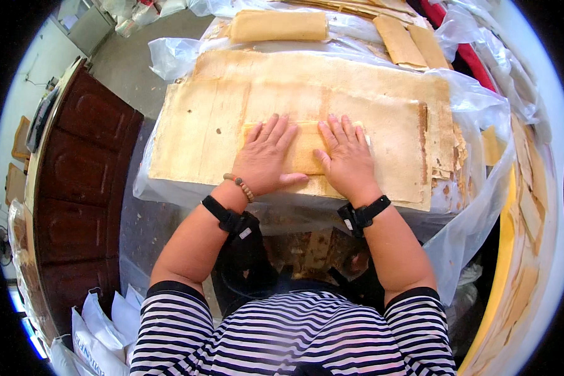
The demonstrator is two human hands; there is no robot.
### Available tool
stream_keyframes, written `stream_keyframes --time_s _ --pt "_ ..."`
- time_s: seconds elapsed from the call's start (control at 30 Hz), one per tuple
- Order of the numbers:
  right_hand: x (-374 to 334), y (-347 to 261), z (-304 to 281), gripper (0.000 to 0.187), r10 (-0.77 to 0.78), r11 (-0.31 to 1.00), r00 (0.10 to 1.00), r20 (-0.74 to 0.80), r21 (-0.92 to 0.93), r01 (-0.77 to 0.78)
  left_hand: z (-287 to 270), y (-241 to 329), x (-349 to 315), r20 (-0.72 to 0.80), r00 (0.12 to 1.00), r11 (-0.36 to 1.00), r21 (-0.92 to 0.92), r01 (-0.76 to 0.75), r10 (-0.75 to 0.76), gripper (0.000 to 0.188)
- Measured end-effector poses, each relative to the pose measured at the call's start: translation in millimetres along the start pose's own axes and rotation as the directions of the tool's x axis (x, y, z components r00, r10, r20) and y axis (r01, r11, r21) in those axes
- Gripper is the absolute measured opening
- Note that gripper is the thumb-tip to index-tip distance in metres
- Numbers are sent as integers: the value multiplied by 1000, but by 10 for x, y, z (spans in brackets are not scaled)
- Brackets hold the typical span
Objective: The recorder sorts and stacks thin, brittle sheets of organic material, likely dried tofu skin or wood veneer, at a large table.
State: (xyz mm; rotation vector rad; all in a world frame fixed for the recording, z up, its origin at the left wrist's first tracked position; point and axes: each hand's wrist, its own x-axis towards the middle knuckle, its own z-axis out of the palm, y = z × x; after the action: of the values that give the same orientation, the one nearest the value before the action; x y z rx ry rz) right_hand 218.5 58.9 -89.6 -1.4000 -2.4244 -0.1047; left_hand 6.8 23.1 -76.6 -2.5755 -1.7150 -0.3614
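Observation:
Both my hands lie flat on a small folded tan sheet, pressing it against a stack of large tan sheets. My left hand covers the folded sheet's left end, with its thumb stretched toward the middle and its fingers pointing away from me. Over the right end rests my right hand, fingers spread and palm down. The material looks thin and slightly rough, with ragged, flaking layers at the stack's right edge. What the sheets are made of, I cannot tell.
Clear plastic film drapes around the stack. Farther back lie a folded tan bundle and two narrower folded pieces. A dark brown wooden cabinet stands left, with white sacks at lower left. More tan sheets line the right.

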Motion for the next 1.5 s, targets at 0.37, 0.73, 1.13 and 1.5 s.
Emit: stream_keyframes --time_s 0.37,0.73,1.13,1.5 --pt "-135 279 -418 50 187 733 969 -162 680 -28 -46 88 66 -84 960 933 273 -237 268 36" --pt "-398 709 -544 30 305 840 892 -334 536 -86 -717 -1137 1913 -474 857 919 394 3 201 35" --pt "-439 833 -534 25 314 821 915 -253 556 -128 110 -2367 2716 -103 990 971 208 117 -97 61" --pt "-1006 1793 -950 47 770 -56 491 407 810 -583 -84 1425 686 237 902 925 -214 -314 361 70"
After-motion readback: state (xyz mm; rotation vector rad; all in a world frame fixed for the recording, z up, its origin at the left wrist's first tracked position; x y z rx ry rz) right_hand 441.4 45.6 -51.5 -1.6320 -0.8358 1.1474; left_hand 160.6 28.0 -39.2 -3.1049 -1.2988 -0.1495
